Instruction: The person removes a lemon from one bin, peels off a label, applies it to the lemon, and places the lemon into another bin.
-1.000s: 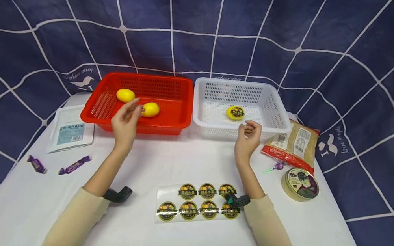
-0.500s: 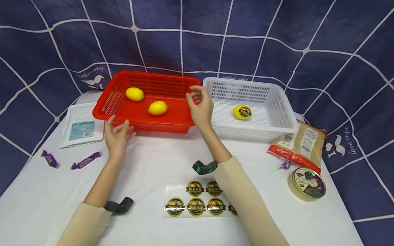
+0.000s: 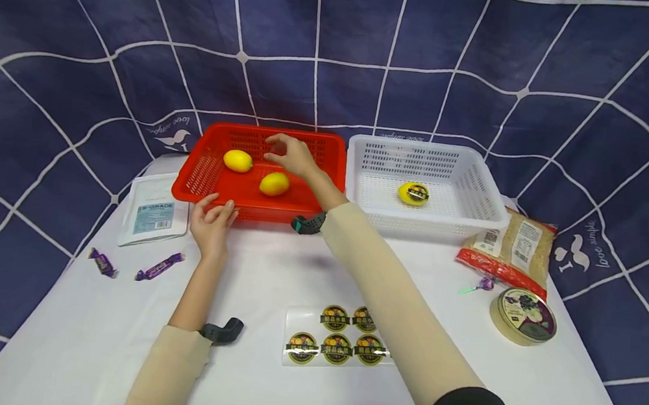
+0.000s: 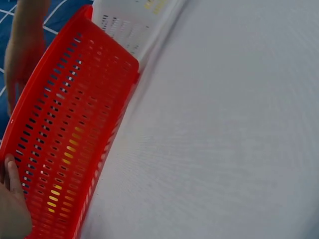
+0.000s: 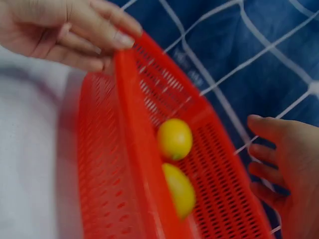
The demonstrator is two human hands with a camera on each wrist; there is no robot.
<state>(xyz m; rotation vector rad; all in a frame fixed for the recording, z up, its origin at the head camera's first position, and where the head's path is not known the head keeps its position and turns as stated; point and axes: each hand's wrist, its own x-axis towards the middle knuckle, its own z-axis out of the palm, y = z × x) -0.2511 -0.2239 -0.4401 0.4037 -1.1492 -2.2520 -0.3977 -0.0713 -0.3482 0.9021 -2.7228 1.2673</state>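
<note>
Two yellow lemons lie in the red basket (image 3: 182, 179): one lemon (image 3: 238, 161) at the back left, the other lemon (image 3: 275, 184) nearer the front. My right hand (image 3: 292, 154) hovers over the basket with fingers spread and slightly bent, holding nothing. In the right wrist view, this hand (image 5: 294, 169) is apart from both lemons. At the basket's front left, my left hand (image 3: 213, 224) holds the rim, fingertips at its edge. The left wrist view shows those fingers (image 4: 14, 181) against the basket's outer wall.
A white basket (image 3: 428, 227) holds a lemon with a round label (image 3: 413, 193). A label sheet (image 3: 307, 325) lies in front, partly under my right sleeve. Left are a white pouch (image 3: 154, 212) and purple candies (image 3: 160, 267); right, a grain bag (image 3: 510, 246), lollipop (image 3: 483, 284) and round tin (image 3: 523, 316).
My right hand has swung left from the white basket to over the red basket. My left hand has drawn back from the front lemon to the rim. The view has shifted left.
</note>
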